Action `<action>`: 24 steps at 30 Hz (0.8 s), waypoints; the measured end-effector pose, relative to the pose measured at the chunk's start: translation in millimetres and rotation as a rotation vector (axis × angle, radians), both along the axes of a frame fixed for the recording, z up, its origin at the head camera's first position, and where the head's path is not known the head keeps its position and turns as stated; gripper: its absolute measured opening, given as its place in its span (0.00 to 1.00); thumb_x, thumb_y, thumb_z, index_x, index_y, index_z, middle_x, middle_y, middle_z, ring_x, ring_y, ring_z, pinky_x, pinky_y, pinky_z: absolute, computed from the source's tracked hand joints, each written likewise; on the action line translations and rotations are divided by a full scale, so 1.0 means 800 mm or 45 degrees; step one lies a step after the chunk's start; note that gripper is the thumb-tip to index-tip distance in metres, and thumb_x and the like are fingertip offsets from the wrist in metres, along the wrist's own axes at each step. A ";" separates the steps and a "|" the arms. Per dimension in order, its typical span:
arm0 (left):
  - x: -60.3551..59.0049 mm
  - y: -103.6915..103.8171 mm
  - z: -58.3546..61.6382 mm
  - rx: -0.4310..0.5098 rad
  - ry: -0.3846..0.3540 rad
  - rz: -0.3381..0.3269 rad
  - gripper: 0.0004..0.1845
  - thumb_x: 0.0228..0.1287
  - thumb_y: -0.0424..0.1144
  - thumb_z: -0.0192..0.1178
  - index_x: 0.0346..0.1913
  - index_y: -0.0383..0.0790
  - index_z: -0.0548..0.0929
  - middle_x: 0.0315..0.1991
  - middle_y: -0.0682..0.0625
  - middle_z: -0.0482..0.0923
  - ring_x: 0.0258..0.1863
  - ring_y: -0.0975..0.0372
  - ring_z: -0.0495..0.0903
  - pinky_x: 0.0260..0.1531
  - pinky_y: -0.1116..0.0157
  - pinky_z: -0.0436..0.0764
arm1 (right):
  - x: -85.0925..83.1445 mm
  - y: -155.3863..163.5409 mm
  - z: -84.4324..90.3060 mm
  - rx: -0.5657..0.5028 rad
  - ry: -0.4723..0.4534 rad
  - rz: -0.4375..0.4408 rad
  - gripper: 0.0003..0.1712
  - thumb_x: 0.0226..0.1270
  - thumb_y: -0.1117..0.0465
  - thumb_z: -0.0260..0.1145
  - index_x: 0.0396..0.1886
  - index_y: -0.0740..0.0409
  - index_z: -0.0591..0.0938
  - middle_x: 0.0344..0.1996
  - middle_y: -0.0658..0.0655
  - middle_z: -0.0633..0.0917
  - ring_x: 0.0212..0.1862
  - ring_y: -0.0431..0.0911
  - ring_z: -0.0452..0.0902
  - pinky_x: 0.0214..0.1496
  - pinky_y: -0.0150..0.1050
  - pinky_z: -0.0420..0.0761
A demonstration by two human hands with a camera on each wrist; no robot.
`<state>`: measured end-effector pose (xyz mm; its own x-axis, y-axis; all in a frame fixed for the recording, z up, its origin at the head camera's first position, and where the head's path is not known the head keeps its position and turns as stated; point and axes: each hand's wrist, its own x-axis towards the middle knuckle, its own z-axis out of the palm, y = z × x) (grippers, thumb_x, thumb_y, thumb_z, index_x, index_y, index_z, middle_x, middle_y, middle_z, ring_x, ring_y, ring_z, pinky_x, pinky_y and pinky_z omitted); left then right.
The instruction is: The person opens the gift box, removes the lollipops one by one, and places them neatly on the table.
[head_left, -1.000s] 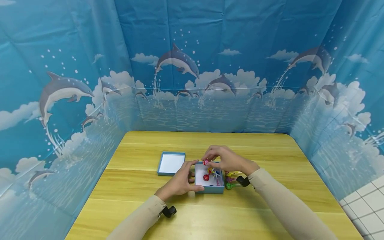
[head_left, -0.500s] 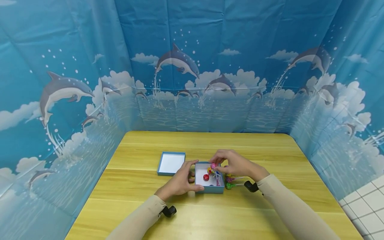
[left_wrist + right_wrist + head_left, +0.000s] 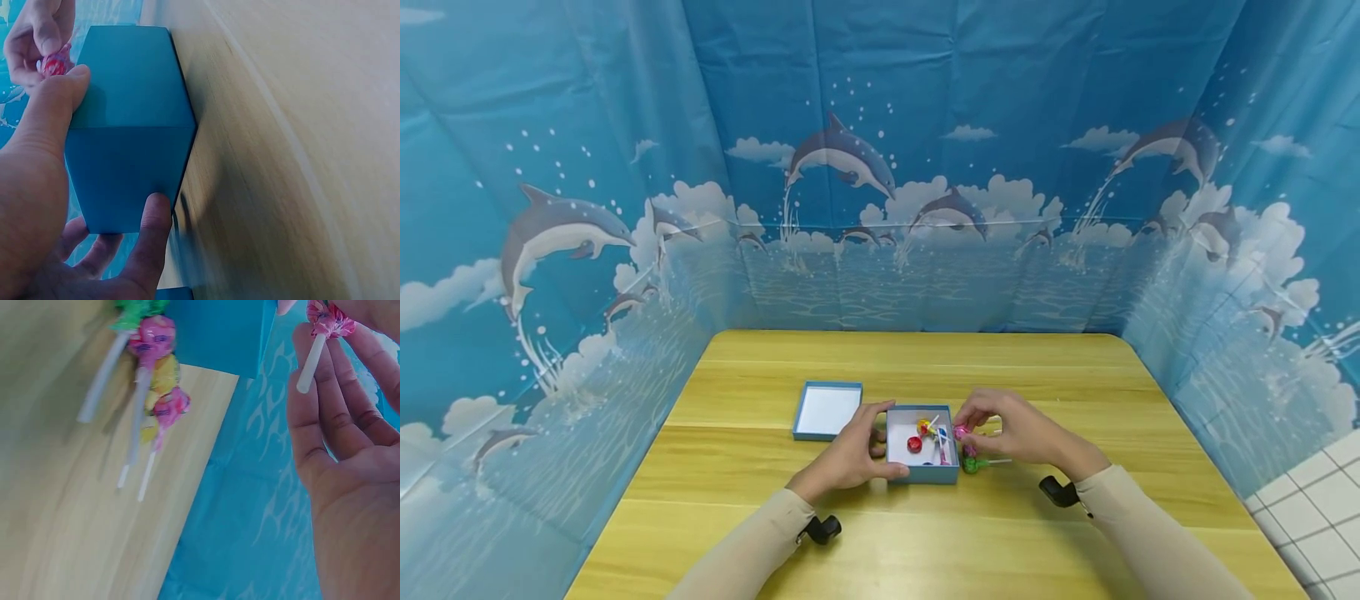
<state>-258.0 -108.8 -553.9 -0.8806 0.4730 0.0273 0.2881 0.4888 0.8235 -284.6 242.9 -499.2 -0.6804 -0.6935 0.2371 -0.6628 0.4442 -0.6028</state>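
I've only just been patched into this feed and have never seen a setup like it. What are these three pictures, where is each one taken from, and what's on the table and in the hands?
There is no machine here: a person works with two bare hands and wears three cameras. The wide picture comes from the head and looks down at a wooden table walled in by dolphin-print sheeting. The other two come from cameras on the wrists, each close to its own hand.

The left hand grips an open blue box by its side; the left wrist view shows thumb and fingers on its outer walls. A few lollipops already lie inside the box. Its lid lies apart, to the left.

The right hand pinches a pink wrapped lollipop just right of the box. More lollipops lie in a bunch on the table beside the box.
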 end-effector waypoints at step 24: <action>0.000 -0.004 -0.002 0.002 0.034 -0.029 0.62 0.70 0.57 0.86 0.95 0.43 0.58 0.83 0.36 0.66 0.65 0.56 0.84 0.65 0.62 0.92 | 0.032 0.020 -0.044 0.048 -0.058 -0.008 0.09 0.78 0.60 0.84 0.52 0.45 0.94 0.49 0.43 0.92 0.50 0.38 0.88 0.55 0.39 0.95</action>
<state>-257.9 -112.1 -555.7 -0.8686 0.4929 0.0512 0.3209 0.4808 0.8160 -258.6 259.3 -534.5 -0.6939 -0.6973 0.1795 -0.6325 0.4711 -0.6149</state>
